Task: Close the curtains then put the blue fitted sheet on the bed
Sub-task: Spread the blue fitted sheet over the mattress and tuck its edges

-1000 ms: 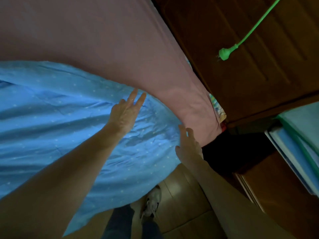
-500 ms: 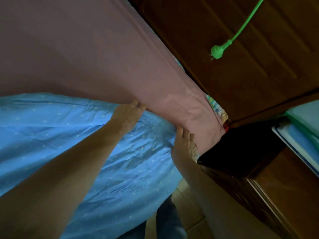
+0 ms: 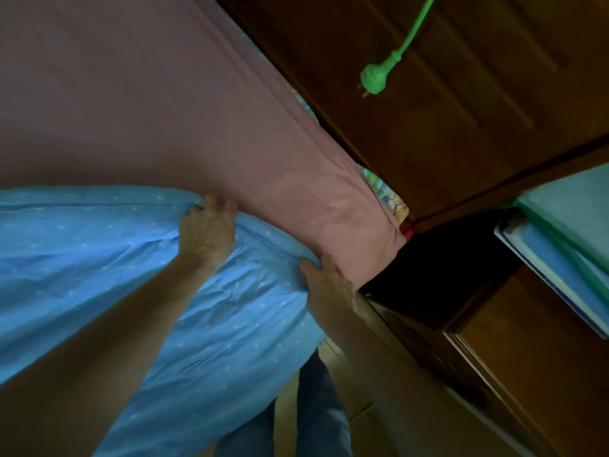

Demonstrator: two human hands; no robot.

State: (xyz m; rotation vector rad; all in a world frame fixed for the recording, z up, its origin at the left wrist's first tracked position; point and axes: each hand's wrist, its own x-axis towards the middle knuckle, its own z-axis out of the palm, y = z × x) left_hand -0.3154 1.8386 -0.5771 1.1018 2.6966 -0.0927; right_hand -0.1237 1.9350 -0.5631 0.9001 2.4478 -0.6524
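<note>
The blue fitted sheet [image 3: 99, 258], dotted with small white spots, lies over the near part of the bed and hangs down its side. The bed [image 3: 131, 94] beyond it is covered in a mauve-pink sheet. My left hand [image 3: 207, 230] is closed on the blue sheet's top hem, fingers curled over the edge. My right hand [image 3: 326, 278] pinches the same hem further right, close to the bed's corner. The hem runs taut between both hands.
A dark wooden headboard [image 3: 428, 110] runs along the bed's right side, with a green plug [image 3: 374, 79] on a green cord hanging in front of it. A wooden nightstand [image 3: 510, 357] stands at the right, bearing stacked blue and green folders [image 3: 566, 252]. My legs stand on the floor below.
Both hands went from lying flat and open on the blue sheet to closing on its hem. The view has shifted closer to the bed's corner.
</note>
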